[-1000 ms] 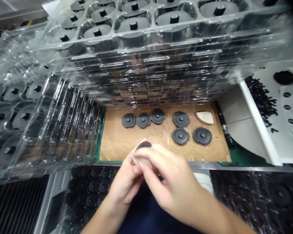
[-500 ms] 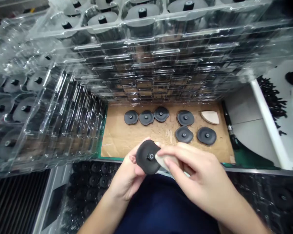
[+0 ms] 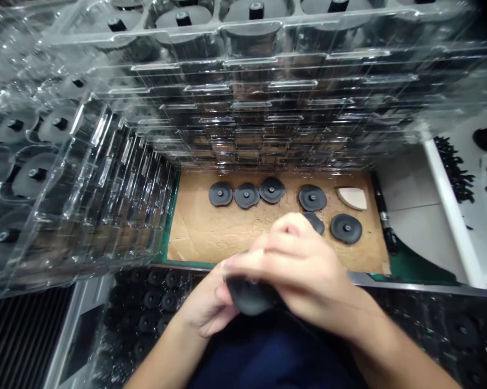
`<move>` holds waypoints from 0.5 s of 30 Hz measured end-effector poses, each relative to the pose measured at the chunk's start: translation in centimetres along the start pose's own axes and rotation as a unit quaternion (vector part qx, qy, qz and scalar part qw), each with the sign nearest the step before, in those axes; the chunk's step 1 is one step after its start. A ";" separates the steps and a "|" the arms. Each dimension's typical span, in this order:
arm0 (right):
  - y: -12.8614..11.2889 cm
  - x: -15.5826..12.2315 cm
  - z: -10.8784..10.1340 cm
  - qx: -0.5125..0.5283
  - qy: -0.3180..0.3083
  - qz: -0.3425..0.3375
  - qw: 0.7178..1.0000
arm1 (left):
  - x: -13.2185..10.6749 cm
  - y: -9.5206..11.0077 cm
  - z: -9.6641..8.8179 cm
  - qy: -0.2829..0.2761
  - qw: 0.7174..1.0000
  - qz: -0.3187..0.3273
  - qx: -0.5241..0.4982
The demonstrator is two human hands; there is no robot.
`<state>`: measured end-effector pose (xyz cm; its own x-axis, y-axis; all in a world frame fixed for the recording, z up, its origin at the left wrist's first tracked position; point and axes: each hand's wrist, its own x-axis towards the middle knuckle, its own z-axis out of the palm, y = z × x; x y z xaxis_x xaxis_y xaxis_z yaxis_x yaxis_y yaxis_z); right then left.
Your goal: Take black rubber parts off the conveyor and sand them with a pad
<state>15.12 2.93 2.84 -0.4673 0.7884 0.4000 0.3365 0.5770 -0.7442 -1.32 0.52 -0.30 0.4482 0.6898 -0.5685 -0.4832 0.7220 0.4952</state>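
My left hand (image 3: 213, 302) is closed on the edge of a round black disc (image 3: 251, 297), which is tilted and partly covered. Over its upper part lies my right hand (image 3: 304, 265), fingers curled and smeared by motion. The pale pad it held half a second ago is hidden behind the fingers. Several like discs with a small central stub, such as one black disc (image 3: 220, 193), lie on the cardboard sheet (image 3: 203, 232) beyond my hands. A pale wedge-shaped pad (image 3: 352, 198) lies at the sheet's right end.
Stacked clear plastic trays (image 3: 243, 97) with discs form a wall behind the cardboard. Another tray stack (image 3: 114, 178) stands on the left. To the right is a white bin (image 3: 450, 216) with small black parts, and a dark pen-like tool (image 3: 384, 219) beside the sheet. More discs (image 3: 150, 297) lie lower left.
My right hand has moved up and left across the disc, its fingers now covering the top and the stub. The disc has tipped and sits slightly lower. The view has shifted a little.
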 end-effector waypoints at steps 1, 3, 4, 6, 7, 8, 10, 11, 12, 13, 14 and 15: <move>0.7 -0.3 0.1 0.006 0.017 0.041 0.999 | -0.1 0.0 -0.2 -0.016 1.000 -0.007 -0.014; 2.3 -1.2 0.6 0.014 0.058 0.157 0.986 | -0.2 0.2 -0.7 -0.043 0.997 -0.020 -0.056; 3.2 -1.8 1.1 0.023 0.072 0.217 0.973 | -0.3 0.2 -1.0 -0.050 0.996 -0.021 -0.076; 4.8 -3.3 2.6 0.038 0.074 0.314 0.946 | -0.4 0.4 -1.4 -0.058 0.993 -0.016 -0.098; 5.4 -4.0 3.6 0.038 0.063 0.343 0.937 | -0.4 0.4 -1.7 -0.061 0.993 -0.011 -0.103; 5.9 -4.8 4.6 0.033 0.050 0.359 0.931 | -0.4 0.4 -1.9 -0.062 0.992 -0.008 -0.108; 6.4 -6.1 6.3 0.010 0.031 0.371 0.928 | -0.4 0.5 -2.3 -0.057 0.992 -0.009 -0.117; 6.4 -6.7 6.9 -0.002 0.025 0.372 0.928 | -0.4 0.5 -2.6 -0.050 0.992 -0.010 -0.119; 6.2 -7.1 7.4 -0.015 0.021 0.374 0.927 | -0.4 0.5 -2.8 -0.041 0.992 -0.011 -0.120; 6.0 -7.5 7.7 -0.028 0.017 0.376 0.926 | -0.4 0.5 -3.0 -0.033 0.992 -0.012 -0.118; 5.6 -7.8 7.9 -0.040 0.011 0.378 0.925 | -0.4 0.5 -3.1 -0.026 0.993 -0.011 -0.117; 5.3 -8.1 8.0 -0.051 0.005 0.379 0.924 | -0.4 0.5 -3.2 -0.023 0.993 -0.009 -0.117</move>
<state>14.15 -2.10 -8.57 -0.0581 0.9762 -0.2091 0.6397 -0.1243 -0.7585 -4.13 0.47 -1.95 0.4891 0.6831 -0.5424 -0.6343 0.7054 0.3163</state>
